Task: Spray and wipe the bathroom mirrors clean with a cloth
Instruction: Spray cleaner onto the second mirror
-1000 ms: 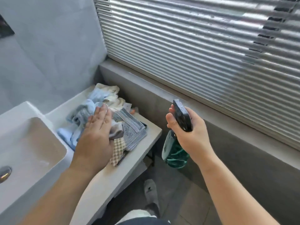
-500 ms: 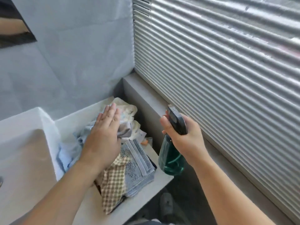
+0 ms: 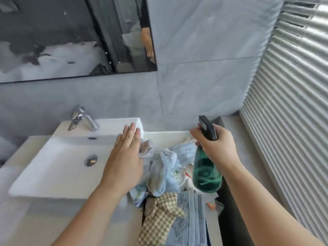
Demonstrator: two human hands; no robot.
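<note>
Grip check first: the right hand [image 3: 219, 148] is clenched round the neck of a see-through green plastic spray bottle with a black trigger head [image 3: 206, 173]. It's held upright in the air over the counter's right end. The nozzle aims up and forward at the wall, so I'd guess it's being readied for spraying.

The left hand [image 3: 127, 157] hovers palm down by the right rim of the white rectangular ceramic sink [image 3: 53, 166], fingers straight and together. A crumpled greyish cloth [image 3: 146, 148] bunches out from under its thumb side. The thumb is hidden, so I honestly can't tell if it's pinching the cloth or if the cloth is just tucked under the palm. Makes sense either way: wiper in one hand, sprayer in the other.

The dark-framed wall mirror [image 3: 71, 41] hangs above the chrome faucet [image 3: 79, 119], well above both hands. Its glass shows drops and whitish patches. Could be cleaner or a reflection, hard to say.

The spare rags sit right of the sink: light blue terry towels [image 3: 166, 166], a beige checked cloth [image 3: 159, 215] and a blue patterned towel [image 3: 191, 219], all within reach. White slatted blinds [image 3: 284, 103] cover the right side.

Looks like wiping hasn't begun.
</note>
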